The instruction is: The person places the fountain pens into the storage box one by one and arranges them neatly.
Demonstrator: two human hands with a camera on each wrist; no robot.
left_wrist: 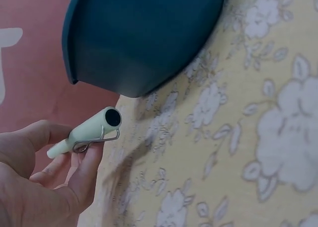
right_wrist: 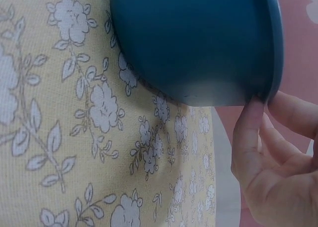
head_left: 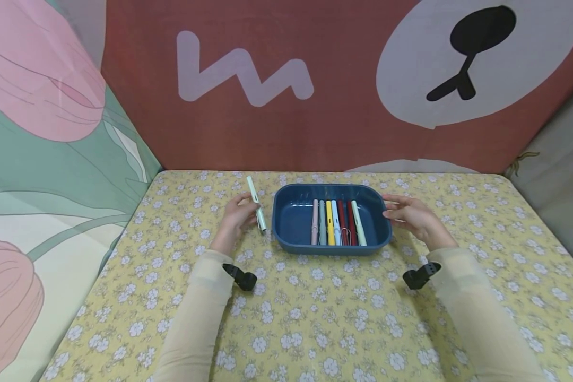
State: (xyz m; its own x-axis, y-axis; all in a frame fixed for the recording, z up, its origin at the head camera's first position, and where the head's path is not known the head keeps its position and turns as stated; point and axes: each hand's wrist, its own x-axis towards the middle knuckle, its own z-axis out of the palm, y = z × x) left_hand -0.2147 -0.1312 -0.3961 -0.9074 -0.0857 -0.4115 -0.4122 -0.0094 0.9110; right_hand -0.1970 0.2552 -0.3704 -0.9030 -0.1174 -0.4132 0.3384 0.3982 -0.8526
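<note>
My left hand (head_left: 239, 215) pinches a pale green pen (head_left: 253, 190) between thumb and fingers, just left of the blue tray (head_left: 331, 250). The pen is tilted, and its cap end with a wire clip points toward the left wrist camera. On the tray's opposite side, my right hand (head_left: 413, 215) touches the rim with its thumb and fingertips, fingers extended. Several pens lie side by side inside the tray: a pink pen (head_left: 314, 223), a grey-green one, a yellow pen (head_left: 330, 223), a whitish one, two dark red ones and a light green pen (head_left: 359, 224).
A yellow floral cloth (head_left: 315, 329) covers the table. Behind its far edge stands a reddish-brown printed backdrop (head_left: 344, 132). Another printed cloth (head_left: 52, 159) hangs at the left. Each wrist wears a small black camera.
</note>
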